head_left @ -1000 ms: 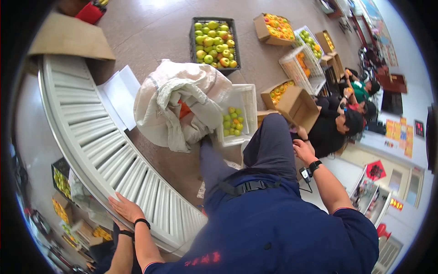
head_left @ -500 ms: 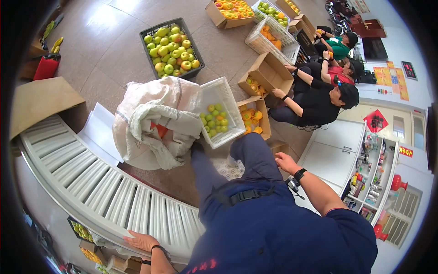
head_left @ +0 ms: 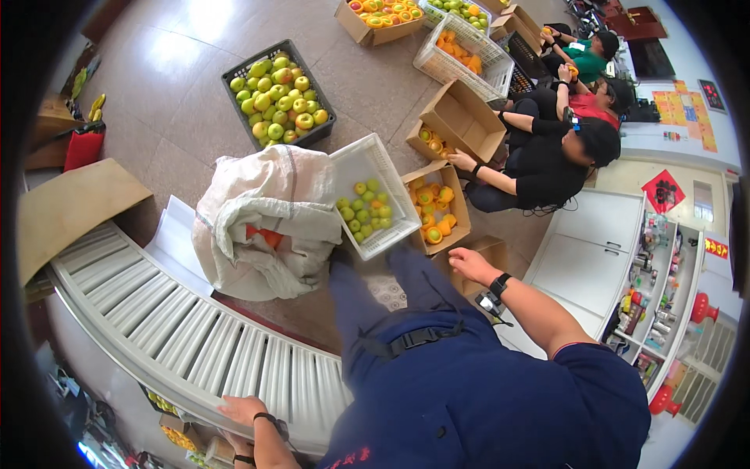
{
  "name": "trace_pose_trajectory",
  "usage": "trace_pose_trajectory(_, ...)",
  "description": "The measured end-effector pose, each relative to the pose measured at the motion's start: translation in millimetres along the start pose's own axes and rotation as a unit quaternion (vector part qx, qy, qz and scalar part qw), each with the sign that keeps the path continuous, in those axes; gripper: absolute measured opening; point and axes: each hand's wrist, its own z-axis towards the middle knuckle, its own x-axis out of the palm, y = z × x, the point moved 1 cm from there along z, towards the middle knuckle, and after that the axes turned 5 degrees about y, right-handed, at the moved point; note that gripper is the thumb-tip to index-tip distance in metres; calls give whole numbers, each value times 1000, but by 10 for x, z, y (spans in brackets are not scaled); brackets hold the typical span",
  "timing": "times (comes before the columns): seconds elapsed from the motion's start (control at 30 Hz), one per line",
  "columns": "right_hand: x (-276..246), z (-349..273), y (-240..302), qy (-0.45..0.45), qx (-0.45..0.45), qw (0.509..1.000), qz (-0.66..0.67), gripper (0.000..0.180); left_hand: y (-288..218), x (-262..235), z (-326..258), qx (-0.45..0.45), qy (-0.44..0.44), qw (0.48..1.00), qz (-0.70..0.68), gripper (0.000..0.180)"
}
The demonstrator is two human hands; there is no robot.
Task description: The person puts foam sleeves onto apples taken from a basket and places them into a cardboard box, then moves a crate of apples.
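My left hand [head_left: 243, 409] rests on the outer edge of a white slatted, conveyor-like frame [head_left: 195, 344], fingers laid along the rim and gripping nothing visible. My right hand [head_left: 472, 266] hangs in the air at my right side, above a cardboard box [head_left: 491, 252]. Its fingers are loosely bent and apart, and nothing shows in them. Ahead of my legs stands a white plastic crate [head_left: 400, 199] with several green fruits [head_left: 365, 209] at its bottom. Left of the crate is a large pale woven sack [head_left: 266, 184], its mouth folded back over something orange-red.
A dark crate [head_left: 328, 129] full of green apples [head_left: 281, 102] stands beyond the sack. To the right, a box [head_left: 458, 234] holds orange fruits [head_left: 431, 202]. Several seated people [head_left: 551, 168] work beside more boxes. A white cabinet [head_left: 582, 262] stands at my right.
My body and view have shifted slightly, and my legs have moved. My right hand has swung a little forward and left. My left hand stays on the frame's edge.
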Motion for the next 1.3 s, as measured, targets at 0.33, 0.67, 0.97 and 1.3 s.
trace_pose_trajectory(0.33,-6,424,-861,35,-63,995,72,39,-1808,-373,-1560,502,-26,807,-311,54)
trace_pose_trajectory(0.67,358,605,-2034,-12,52,996,70,57,-2668,-1723,-2437,452,423,756,-214,37)
trace_pose_trajectory(0.97,622,1339,-2487,-82,112,985,104,65,-4643,434,-2704,373,602,670,-224,29)
trace_pose_trajectory(1.3,249,1853,-2349,-165,20,985,53,43,-5172,2986,-2582,665,270,648,252,57)
